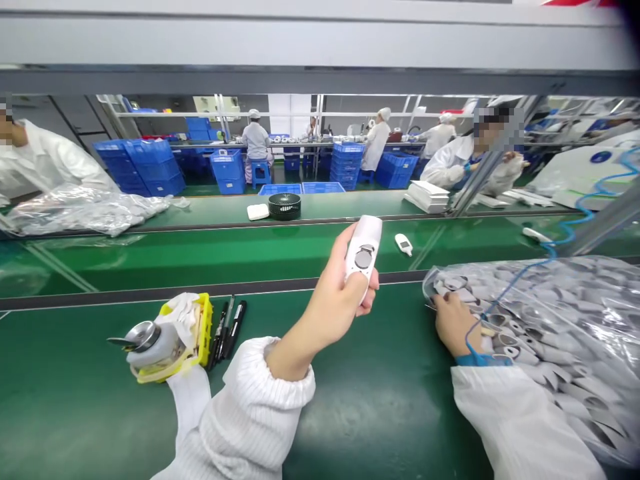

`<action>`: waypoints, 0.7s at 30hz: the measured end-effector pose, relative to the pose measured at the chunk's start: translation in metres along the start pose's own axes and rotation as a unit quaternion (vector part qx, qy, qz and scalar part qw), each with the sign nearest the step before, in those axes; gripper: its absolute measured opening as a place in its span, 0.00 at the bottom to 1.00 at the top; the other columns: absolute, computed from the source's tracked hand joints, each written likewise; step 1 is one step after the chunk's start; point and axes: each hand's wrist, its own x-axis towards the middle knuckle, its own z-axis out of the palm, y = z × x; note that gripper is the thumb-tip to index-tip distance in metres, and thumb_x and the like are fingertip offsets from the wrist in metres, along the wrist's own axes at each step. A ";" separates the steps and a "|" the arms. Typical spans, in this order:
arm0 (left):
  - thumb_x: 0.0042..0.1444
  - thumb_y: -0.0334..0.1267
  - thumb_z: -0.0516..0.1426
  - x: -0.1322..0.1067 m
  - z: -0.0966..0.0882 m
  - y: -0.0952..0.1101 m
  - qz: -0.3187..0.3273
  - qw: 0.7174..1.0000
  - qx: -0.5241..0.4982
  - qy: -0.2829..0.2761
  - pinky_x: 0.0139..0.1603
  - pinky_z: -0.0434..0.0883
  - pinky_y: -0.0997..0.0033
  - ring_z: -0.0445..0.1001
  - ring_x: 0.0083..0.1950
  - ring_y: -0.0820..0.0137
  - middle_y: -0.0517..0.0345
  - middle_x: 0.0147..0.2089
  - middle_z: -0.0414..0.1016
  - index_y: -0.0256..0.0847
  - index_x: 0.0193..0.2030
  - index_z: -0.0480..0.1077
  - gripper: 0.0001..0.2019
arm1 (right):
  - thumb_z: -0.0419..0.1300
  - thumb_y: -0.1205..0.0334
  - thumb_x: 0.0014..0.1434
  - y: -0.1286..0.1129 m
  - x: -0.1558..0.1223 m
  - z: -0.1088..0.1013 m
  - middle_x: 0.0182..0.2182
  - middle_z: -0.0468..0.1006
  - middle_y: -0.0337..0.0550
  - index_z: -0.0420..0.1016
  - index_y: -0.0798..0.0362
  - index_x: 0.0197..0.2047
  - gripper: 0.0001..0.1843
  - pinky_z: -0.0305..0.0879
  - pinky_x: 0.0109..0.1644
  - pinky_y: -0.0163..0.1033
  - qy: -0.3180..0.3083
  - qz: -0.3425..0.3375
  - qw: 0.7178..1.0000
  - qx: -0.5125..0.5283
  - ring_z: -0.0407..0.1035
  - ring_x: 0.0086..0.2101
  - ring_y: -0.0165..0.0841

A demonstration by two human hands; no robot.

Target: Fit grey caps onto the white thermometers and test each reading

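My left hand (336, 300) is raised over the green table and grips a white handheld device (364, 250) upright, thumb against its front near a grey round button. My right hand (454, 323) rests at the mouth of a clear plastic bag (565, 333) full of several white-and-grey parts; its fingers curl into the parts, and what they hold is hidden. A blue wrist strap (483, 360) with a coiled blue cord circles my right wrist.
A yellow basket (203, 330) with a dispenser bottle and white cloth stands at the left, black pens (227, 330) beside it. On the conveyor belt lie a small white device (403, 244), a black fan (285, 206) and a white block. Other workers sit beyond, near blue crates.
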 end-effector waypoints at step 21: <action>0.66 0.33 0.59 0.063 -0.027 -0.075 0.007 0.620 0.774 0.130 0.51 0.76 0.56 0.76 0.51 0.61 0.50 0.53 0.75 0.38 0.59 0.71 0.15 | 0.46 0.73 0.68 0.009 0.002 0.010 0.47 0.75 0.60 0.75 0.57 0.58 0.22 0.61 0.36 0.40 0.033 0.027 0.998 0.051 0.72 0.40 0.43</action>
